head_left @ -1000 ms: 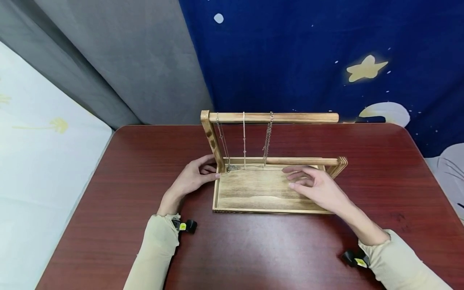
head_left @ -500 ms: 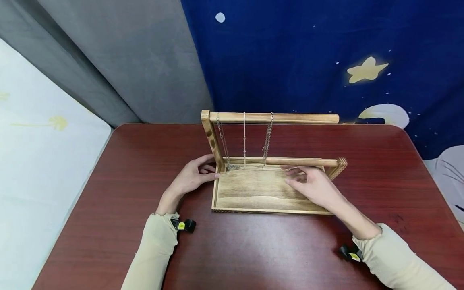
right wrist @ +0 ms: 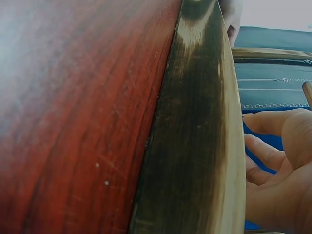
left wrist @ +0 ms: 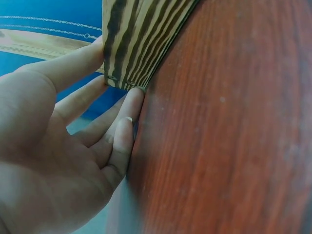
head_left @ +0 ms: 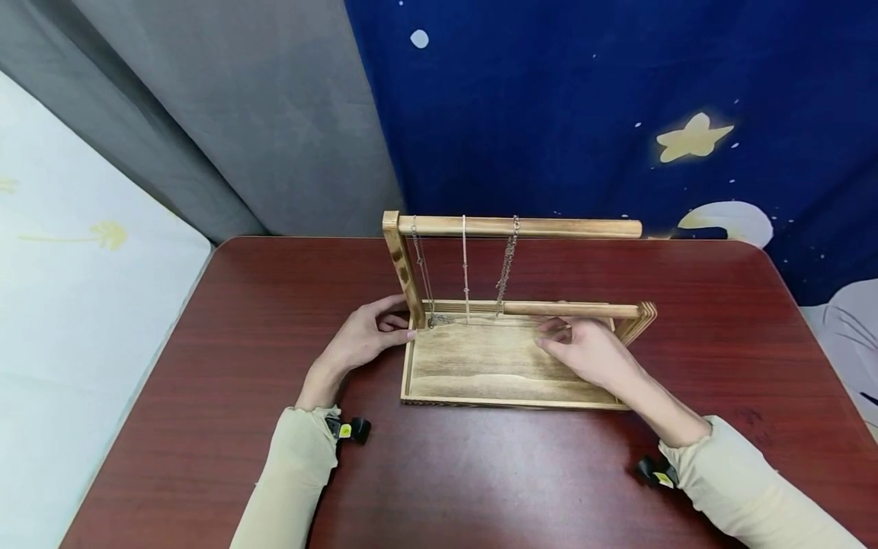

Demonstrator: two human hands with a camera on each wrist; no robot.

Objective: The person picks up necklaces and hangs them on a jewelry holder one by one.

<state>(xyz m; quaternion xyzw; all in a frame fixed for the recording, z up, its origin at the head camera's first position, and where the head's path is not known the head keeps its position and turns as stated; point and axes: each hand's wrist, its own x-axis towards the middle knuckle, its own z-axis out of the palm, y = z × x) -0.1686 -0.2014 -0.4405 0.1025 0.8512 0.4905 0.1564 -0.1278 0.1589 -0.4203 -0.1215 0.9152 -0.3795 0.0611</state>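
A wooden jewelry stand (head_left: 511,358) with a tray base, an upper bar and a shorter lower bar (head_left: 569,309) stands on the table. Several thin necklaces hang on it: a silver one (head_left: 423,263) near the left post, a pale one (head_left: 466,263) in the middle, and a bunched chain (head_left: 506,267) farther right. The left hand (head_left: 358,334) grips the stand's left end, thumb on the tray edge, fingers behind the post. The right hand (head_left: 591,352) is over the tray's right part, fingers loosely bent close below the lower bar; nothing shows between them in the right wrist view.
The stand sits on a dark red wood table (head_left: 507,480). A blue curtain (head_left: 549,99) with stars and a grey curtain (head_left: 274,114) hang behind it. White cloth (head_left: 89,290) lies at the left.
The right hand has shifted slightly to the left and in closer to the lower bar, its fingers bending more. The left hand and the necklaces stay as they were.
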